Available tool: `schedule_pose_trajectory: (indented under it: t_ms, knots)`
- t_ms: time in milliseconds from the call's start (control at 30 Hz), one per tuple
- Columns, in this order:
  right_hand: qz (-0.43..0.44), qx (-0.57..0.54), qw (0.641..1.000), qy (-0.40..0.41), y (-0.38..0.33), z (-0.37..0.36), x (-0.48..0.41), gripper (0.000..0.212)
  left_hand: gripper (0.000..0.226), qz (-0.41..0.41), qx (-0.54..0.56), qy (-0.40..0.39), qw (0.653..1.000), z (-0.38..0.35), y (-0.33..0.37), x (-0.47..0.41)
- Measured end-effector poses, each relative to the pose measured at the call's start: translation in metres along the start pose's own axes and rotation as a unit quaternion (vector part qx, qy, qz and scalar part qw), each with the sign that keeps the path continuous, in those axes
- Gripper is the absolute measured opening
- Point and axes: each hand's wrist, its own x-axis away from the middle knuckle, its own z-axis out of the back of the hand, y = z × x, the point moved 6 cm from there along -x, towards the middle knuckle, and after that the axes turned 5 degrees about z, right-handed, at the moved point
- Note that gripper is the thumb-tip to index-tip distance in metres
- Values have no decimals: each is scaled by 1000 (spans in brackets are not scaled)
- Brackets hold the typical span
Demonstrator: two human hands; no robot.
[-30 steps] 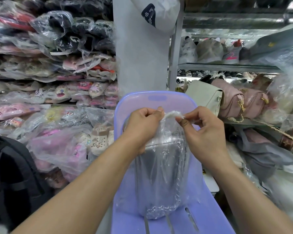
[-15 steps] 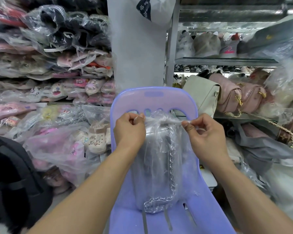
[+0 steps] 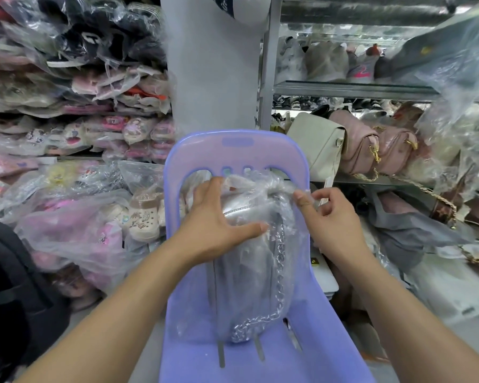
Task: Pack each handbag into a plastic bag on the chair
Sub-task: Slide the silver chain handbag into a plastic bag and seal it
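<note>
A silver handbag (image 3: pixel 246 261) with a chain strap stands upright inside a clear plastic bag (image 3: pixel 260 186) on the seat of a purple plastic chair (image 3: pixel 233 150), leaning against the backrest. My left hand (image 3: pixel 216 225) clasps the top left of the bagged handbag, thumb across its front and fingers over the gathered plastic. My right hand (image 3: pixel 332 219) pinches the twisted end of the plastic at the top right between thumb and forefinger.
A cream handbag (image 3: pixel 315 142) and pink handbags (image 3: pixel 362 145) with gold chains lie on the metal shelf right of the chair. Bagged shoes (image 3: pixel 67 134) are stacked at the left, a black backpack (image 3: pixel 11 286) sits at the lower left, and a white pillar (image 3: pixel 213 78) rises behind the chair.
Both hands pulled the twisted plastic apart and downward. The left hand let go of the plastic end and spread over the top of the bagged handbag. The right hand keeps its pinch.
</note>
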Motion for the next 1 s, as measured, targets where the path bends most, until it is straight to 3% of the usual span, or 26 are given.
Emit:
schedule_pose_trajectory:
  t_ms: [133,267,367,433,500,600,667,767,833,900,933,1000]
  knots:
    - [-107,17,990,-95,31,-8,10,57,68,38,-12,79,996,15,-17,-5]
    - [-206,61,944,-249,39,-15,35,63,53,79,49,217,972,15,-25,5]
    - [-238,-60,916,-316,17,-21,47,73,48,19,17,282,959,3,-3,21]
    - [-269,-174,891,-323,5,-23,47,89,50,-55,-50,278,958,-13,16,34]
    - [-294,-220,870,-328,2,-24,47,99,52,-130,-91,241,957,-35,28,50]
    - [-335,-225,866,-294,17,-21,50,92,44,-189,-87,146,967,-58,39,71]
    - [-356,-205,866,-285,32,-16,53,82,29,-143,-20,57,988,-68,37,71]
    - [-377,-180,863,-285,48,-9,55,67,6,38,162,-22,986,-78,17,52]
    - [-387,-183,857,-287,53,-6,57,64,12,151,258,-5,954,-79,-1,41]
    - [-393,-191,852,-289,56,-4,59,58,16,208,320,28,924,-76,-15,34]
    - [-396,-194,850,-288,56,-3,59,54,19,219,329,41,917,-74,-22,34]
    - [-392,-192,853,-285,59,-4,58,42,28,212,264,80,938,-67,-37,33]
